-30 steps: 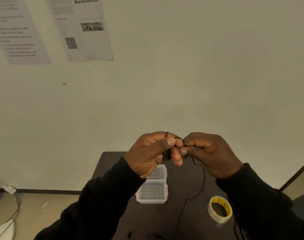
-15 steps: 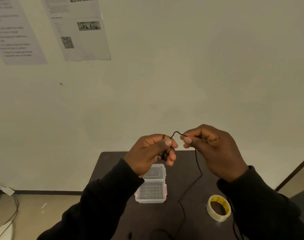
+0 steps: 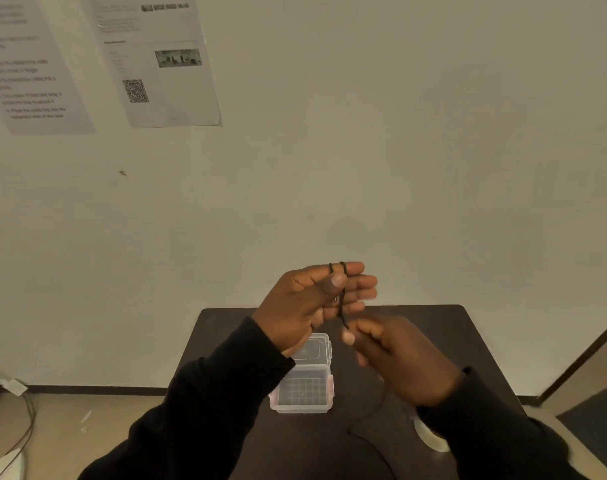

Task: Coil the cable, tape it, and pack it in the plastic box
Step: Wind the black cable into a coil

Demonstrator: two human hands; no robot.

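A thin black cable (image 3: 341, 299) loops over the fingers of my left hand (image 3: 312, 303), which is raised above the table with fingers extended and the thumb pressing the cable. My right hand (image 3: 399, 358) is lower and to the right, blurred, pinching the cable where it comes down from the left hand. The rest of the cable trails down to the table (image 3: 433, 327). The clear plastic box (image 3: 302, 393) stands open on the table below my left hand, lid tipped back. A roll of tape (image 3: 430, 438) lies at the right, mostly hidden by my right sleeve.
The small dark table stands against a pale wall with two printed sheets (image 3: 156, 60) taped up at the upper left. Cables lie on the floor (image 3: 25, 420) at the left. A dark frame edge (image 3: 586, 358) runs at the right.
My left hand has opened its fingers and turned up, with the cable now wound over them. My right hand has dropped down and swung under the left, pulling the cable along.
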